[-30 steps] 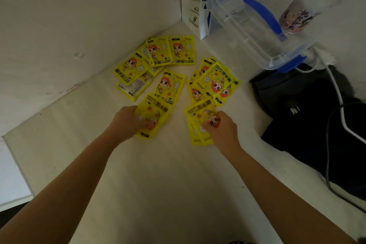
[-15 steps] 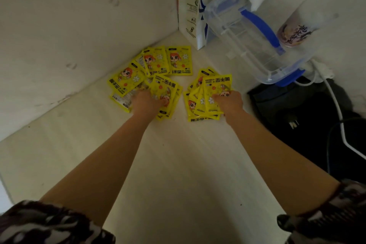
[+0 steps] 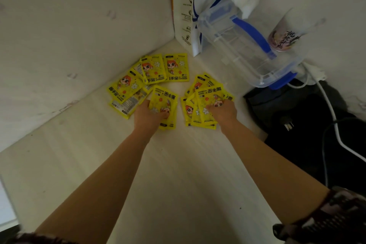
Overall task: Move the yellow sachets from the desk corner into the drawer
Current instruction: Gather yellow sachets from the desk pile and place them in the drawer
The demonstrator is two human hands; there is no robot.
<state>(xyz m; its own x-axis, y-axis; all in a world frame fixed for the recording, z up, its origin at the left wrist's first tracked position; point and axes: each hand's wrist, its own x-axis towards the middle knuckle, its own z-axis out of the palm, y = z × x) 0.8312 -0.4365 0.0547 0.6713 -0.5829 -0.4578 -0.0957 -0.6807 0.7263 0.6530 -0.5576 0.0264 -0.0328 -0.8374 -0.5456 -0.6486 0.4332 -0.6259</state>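
Note:
Several yellow hand-warmer sachets lie in the corner of the pale desk (image 3: pixel 178 174). My left hand (image 3: pixel 147 116) grips a small stack of sachets (image 3: pixel 165 101), its thumb across the top one. My right hand (image 3: pixel 224 113) holds a fanned bundle of sachets (image 3: pixel 205 103) with the thumb pressed on top. Loose sachets lie beyond the left hand: two side by side (image 3: pixel 175 67) near the corner, and others overlapping (image 3: pixel 125 87) along the left wall. No drawer is in view.
A white paper bag (image 3: pixel 186 16) leans in the corner. A clear plastic box with blue clips (image 3: pixel 245 45) and a printed cup (image 3: pixel 285 35) stand at the right wall. A black bag (image 3: pixel 309 125) with a white cable (image 3: pixel 332 117) lies right of my right arm.
Both hands have moved forward toward the corner, each carrying its sachets. My right hand's bundle now overlaps the sachets that lay farther back on the right.

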